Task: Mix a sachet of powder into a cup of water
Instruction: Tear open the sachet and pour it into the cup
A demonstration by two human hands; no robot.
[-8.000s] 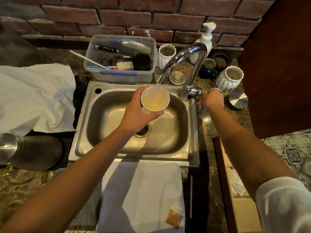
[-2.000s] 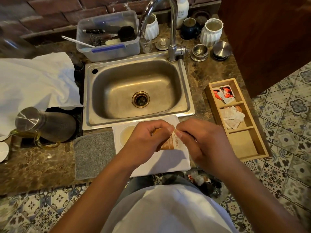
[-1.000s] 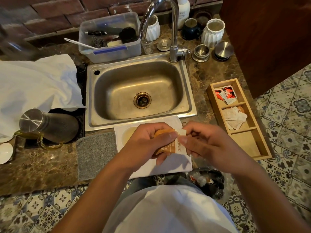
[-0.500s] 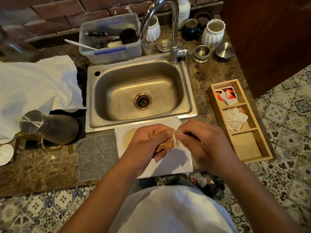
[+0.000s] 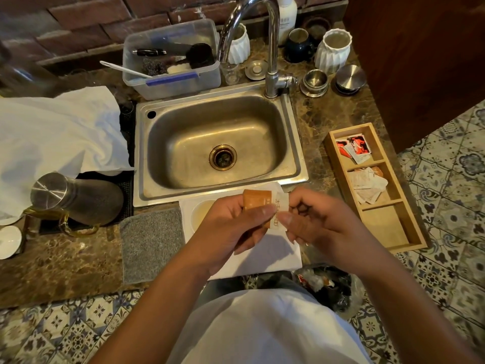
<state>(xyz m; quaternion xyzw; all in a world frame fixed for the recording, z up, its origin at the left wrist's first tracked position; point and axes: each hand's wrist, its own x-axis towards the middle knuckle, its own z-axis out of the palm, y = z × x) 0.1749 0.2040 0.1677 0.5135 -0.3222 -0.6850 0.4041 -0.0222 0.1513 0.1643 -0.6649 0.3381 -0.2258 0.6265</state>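
Both hands hold an orange and white powder sachet above the counter's front edge. My left hand grips its orange side with thumb on top. My right hand pinches its white right end between thumb and forefinger. Just behind and left of my left hand stands the paper cup with water, partly hidden by that hand, on a white cloth.
A steel sink with a curved tap lies behind. A wooden sachet tray sits right, a grey mat and a steel jug left. A plastic tub, jars and cups line the back wall.
Eight seconds ago my left hand held the cup under the tap; the cup now stands on the cloth. In the last second the sachet has lifted slightly between both hands.
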